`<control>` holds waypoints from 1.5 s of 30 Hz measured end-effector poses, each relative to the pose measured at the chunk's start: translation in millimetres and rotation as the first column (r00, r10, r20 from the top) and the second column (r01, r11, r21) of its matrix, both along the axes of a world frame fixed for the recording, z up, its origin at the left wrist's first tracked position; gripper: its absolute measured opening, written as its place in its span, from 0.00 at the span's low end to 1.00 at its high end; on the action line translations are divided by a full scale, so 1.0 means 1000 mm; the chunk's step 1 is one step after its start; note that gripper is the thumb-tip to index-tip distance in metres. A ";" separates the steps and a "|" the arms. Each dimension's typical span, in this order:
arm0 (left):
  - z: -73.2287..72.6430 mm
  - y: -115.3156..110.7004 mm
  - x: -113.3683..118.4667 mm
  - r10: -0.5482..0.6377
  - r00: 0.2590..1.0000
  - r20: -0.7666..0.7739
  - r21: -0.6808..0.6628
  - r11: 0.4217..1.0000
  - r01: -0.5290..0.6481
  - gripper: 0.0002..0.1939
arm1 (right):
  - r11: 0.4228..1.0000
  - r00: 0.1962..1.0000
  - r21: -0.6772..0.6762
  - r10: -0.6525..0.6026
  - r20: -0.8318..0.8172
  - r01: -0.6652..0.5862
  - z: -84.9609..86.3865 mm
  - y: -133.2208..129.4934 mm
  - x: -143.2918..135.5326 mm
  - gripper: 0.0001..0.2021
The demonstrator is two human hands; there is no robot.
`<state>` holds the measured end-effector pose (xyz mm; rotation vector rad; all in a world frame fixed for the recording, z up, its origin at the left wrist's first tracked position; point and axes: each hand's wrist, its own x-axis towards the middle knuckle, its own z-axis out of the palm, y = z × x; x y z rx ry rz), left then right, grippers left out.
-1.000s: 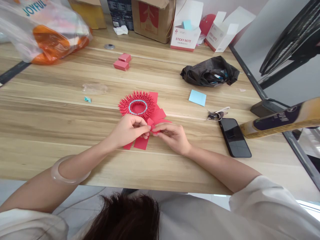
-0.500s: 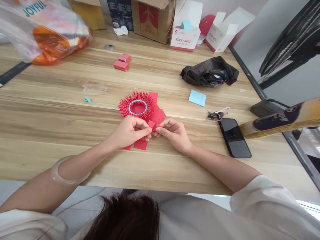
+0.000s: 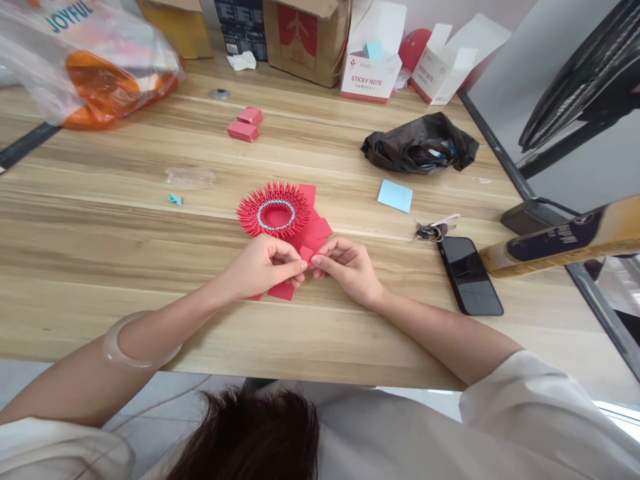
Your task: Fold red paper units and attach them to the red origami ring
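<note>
At the far left of the desk (image 3: 100, 227) lay a clear plastic bag (image 3: 90, 60) with orange contents, and a tiny teal scrap (image 3: 175, 199) sat nearer the middle. The left hand (image 3: 260, 265), a pale bangle (image 3: 135, 343) on its forearm, had its fingers pinched onto a small red paper piece (image 3: 306, 254), low over the desk just in front of the spiky red paper ring (image 3: 274, 211). The right hand (image 3: 350, 267) met it from the other side, its fingers also clenched on that same piece, seemingly mid-fold. The ring, lined with a pale blue inner band, looked largely built, though loose red paper squares (image 3: 316, 230) beneath and beside it suggested more units remained to be folded. Farther right lay a blue sticky note (image 3: 395, 195), a black bag (image 3: 420, 143), keys (image 3: 431, 231) and a dark phone (image 3: 469, 275). Cardboard boxes (image 3: 305, 37) and sticky note boxes (image 3: 371, 73) lined the far edge of the light wooden surface, beside a grey wall.
</note>
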<state>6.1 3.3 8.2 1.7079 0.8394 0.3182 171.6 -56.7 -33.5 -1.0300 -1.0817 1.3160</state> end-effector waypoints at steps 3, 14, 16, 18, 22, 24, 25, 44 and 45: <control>-0.002 0.000 0.000 0.005 1.000 -0.003 0.001 1.000 -0.005 0.10 | 1.000 1.000 0.003 -0.002 0.008 0.002 0.000 0.000 0.000 0.12; -0.007 -0.001 0.000 0.043 0.999 0.000 0.018 0.999 -0.043 0.10 | 1.000 0.999 -0.004 -0.007 -0.044 0.007 -0.001 0.001 0.000 0.10; -0.007 -0.002 0.000 0.044 0.999 0.015 0.029 0.999 -0.044 0.10 | 1.000 0.999 -0.006 -0.015 -0.047 0.015 -0.001 0.001 0.000 0.11; -0.007 -0.002 0.001 0.050 0.998 0.044 0.033 0.998 -0.052 0.09 | 1.000 0.998 -0.007 -0.024 -0.050 0.024 0.000 0.001 0.000 0.11; -0.007 -0.001 0.002 0.093 0.988 0.120 0.052 0.994 -0.100 0.05 | 1.000 0.999 -0.014 -0.016 -0.052 0.015 0.000 0.001 0.000 0.11; -0.007 0.000 0.002 0.118 0.982 0.145 0.074 0.989 -0.129 0.05 | 1.000 0.999 -0.013 -0.012 -0.050 0.011 -0.001 0.001 0.000 0.12; -0.008 0.000 0.002 0.124 0.981 0.150 0.081 0.987 -0.137 0.05 | 1.000 0.999 -0.012 -0.009 -0.050 0.009 -0.002 0.001 0.000 0.12; -0.009 -0.001 0.002 0.174 0.969 0.174 0.059 0.981 -0.186 0.06 | 1.000 0.992 0.022 0.003 -0.124 -0.001 -0.005 0.003 0.001 0.12; -0.009 -0.001 0.002 0.167 0.973 0.162 0.072 0.981 -0.180 0.06 | 1.000 0.992 0.023 -0.006 -0.125 0.009 -0.006 0.003 0.001 0.12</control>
